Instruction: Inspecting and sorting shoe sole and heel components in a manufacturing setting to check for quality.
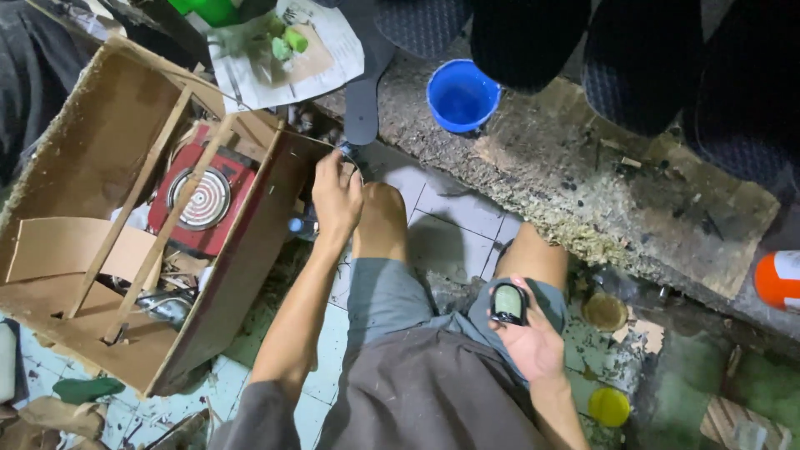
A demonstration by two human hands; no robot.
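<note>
A seated person's right hand (533, 337) grips a small black oval device (507, 302), fingers clamped round it, above the right thigh. The left hand (336, 196) reaches to the edge of a wooden crate (242, 275) holding a red coil hotplate (202, 200), fingers curled together. A blue bucket (462, 96) stands beyond.

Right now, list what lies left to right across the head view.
Red hotplate in the cardboard box → left hand → blue bucket → right hand holding a small dark device → yellow lid → orange can.
</note>
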